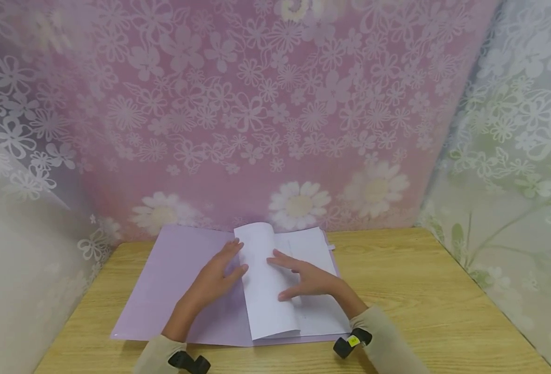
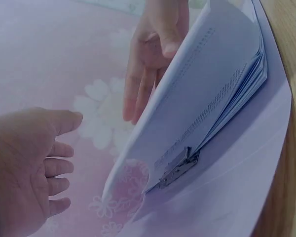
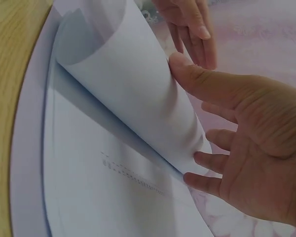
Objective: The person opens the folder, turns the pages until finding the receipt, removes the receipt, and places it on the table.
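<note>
A light purple folder (image 1: 177, 280) lies spread out on the table, holding a stack of white papers (image 1: 324, 309) on its right side. The top paper (image 1: 263, 291) curls over toward the left and stands partly raised. Against its right side rest the extended fingers of my right hand (image 1: 310, 276). My left hand (image 1: 212, 278) is at the curled paper's left edge, fingers extended and gripping nothing; the left wrist view shows a gap between them. A metal clip (image 2: 180, 168) at the folder's spine fastens the papers. Faint printed lines show on the sheets, too blurred to read.
The wooden table (image 1: 406, 291) extends to both sides of the folder. Behind it rises a pink flowered backdrop (image 1: 238, 130), with pale flowered panels at the left and right. A small white tab (image 1: 331, 248) sticks out at the folder's right edge.
</note>
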A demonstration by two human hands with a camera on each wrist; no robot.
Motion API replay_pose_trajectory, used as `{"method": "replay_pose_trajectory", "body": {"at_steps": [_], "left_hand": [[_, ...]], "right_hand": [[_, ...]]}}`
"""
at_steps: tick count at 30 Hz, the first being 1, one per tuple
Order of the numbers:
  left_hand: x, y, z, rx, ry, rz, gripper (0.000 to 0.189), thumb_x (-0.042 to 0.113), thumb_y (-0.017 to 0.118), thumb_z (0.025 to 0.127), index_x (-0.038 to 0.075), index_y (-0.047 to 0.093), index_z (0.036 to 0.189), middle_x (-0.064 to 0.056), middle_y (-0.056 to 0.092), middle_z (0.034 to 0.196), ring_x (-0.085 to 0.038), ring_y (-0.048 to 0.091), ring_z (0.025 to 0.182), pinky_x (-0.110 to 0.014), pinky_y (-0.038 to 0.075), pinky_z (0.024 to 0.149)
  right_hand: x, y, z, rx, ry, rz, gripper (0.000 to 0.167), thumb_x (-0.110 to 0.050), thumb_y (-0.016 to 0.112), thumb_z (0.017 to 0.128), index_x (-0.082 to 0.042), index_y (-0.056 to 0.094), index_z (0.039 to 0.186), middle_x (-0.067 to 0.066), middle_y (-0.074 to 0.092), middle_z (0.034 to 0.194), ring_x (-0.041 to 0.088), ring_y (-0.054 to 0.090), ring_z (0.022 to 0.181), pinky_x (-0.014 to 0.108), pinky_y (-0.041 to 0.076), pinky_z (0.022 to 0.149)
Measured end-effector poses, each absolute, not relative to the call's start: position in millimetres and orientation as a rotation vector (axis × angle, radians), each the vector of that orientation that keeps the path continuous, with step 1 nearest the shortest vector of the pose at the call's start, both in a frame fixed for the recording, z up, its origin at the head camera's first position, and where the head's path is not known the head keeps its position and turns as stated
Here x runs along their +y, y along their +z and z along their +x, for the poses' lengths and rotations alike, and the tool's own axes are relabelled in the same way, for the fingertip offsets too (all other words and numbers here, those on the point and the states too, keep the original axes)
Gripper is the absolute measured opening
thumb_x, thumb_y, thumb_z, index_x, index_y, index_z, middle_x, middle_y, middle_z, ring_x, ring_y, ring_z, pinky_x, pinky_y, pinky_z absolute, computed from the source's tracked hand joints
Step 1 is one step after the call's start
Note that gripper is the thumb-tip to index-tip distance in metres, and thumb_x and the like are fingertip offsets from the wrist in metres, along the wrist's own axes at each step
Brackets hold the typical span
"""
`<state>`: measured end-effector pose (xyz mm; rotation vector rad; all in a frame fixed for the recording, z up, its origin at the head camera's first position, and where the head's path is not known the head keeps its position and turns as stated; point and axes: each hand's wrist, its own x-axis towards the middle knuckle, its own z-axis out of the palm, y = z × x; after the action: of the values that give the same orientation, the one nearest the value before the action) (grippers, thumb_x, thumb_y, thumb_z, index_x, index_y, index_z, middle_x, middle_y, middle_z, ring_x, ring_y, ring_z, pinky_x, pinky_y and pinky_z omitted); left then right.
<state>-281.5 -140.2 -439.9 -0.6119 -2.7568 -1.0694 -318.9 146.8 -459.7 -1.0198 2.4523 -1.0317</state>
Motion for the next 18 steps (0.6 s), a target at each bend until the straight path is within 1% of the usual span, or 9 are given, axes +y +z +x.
{"method": "replay_pose_trajectory", "body": {"at_steps": [2,5,9,13,15,18], "left_hand": [[-135,-439,-279,-2.780,-1.091,-0.627,0.068,0.039,0.064,0.101,0.009,0.041,0.157,-0.010,0.031,0.167,-0.033,0.021,0.157,-0.061,0.028,0.123],[-128,-441,-275,-2.838,-1.081,-0.673,0.072,0.044,0.065,0.099,0.009,0.040,0.157,-0.009,0.030,0.167,-0.033,0.020,0.158,-0.062,0.027,0.123],[-122,-444,-271,-2.907,-1.020,-0.743,0.077,0.049,0.065,0.098,0.008,0.039,0.157,-0.011,0.030,0.167,-0.036,0.020,0.157,-0.063,0.026,0.123],[-119,-446,-268,-2.980,-0.965,-0.787,0.085,0.055,0.065,0.095,0.005,0.036,0.158,-0.015,0.027,0.168,-0.040,0.019,0.157,-0.064,0.023,0.124],[-120,-447,-268,-3.008,-0.931,-0.812,0.089,0.057,0.066,0.094,0.002,0.036,0.157,-0.019,0.027,0.167,-0.041,0.019,0.157,-0.064,0.022,0.124],[-121,-450,-268,-3.049,-0.898,-0.830,0.095,0.058,0.069,0.091,-0.001,0.034,0.157,-0.021,0.025,0.167,-0.042,0.019,0.156,-0.064,0.021,0.124]], "right_hand": [[143,-460,-317,2.471,-1.033,-1.021,0.089,-0.043,0.082,0.086,-0.028,0.035,0.160,0.004,0.013,0.172,0.032,0.022,0.158,0.058,0.035,0.120],[138,-462,-316,2.476,-1.040,-1.026,0.087,-0.042,0.080,0.088,-0.025,0.035,0.160,0.008,0.014,0.172,0.033,0.024,0.157,0.055,0.041,0.117],[132,-465,-314,2.437,-1.077,-1.019,0.086,-0.041,0.078,0.089,-0.022,0.034,0.161,0.010,0.014,0.172,0.032,0.025,0.156,0.050,0.044,0.116],[127,-468,-312,2.395,-1.098,-1.019,0.084,-0.039,0.077,0.091,-0.021,0.034,0.161,0.009,0.017,0.171,0.028,0.026,0.156,0.046,0.045,0.116],[125,-470,-310,2.387,-1.087,-1.015,0.083,-0.040,0.077,0.091,-0.022,0.035,0.160,0.007,0.019,0.171,0.026,0.028,0.156,0.045,0.044,0.117],[123,-472,-307,2.406,-1.054,-1.013,0.081,-0.043,0.077,0.090,-0.021,0.039,0.159,0.004,0.022,0.170,0.026,0.028,0.156,0.050,0.037,0.121]]}}
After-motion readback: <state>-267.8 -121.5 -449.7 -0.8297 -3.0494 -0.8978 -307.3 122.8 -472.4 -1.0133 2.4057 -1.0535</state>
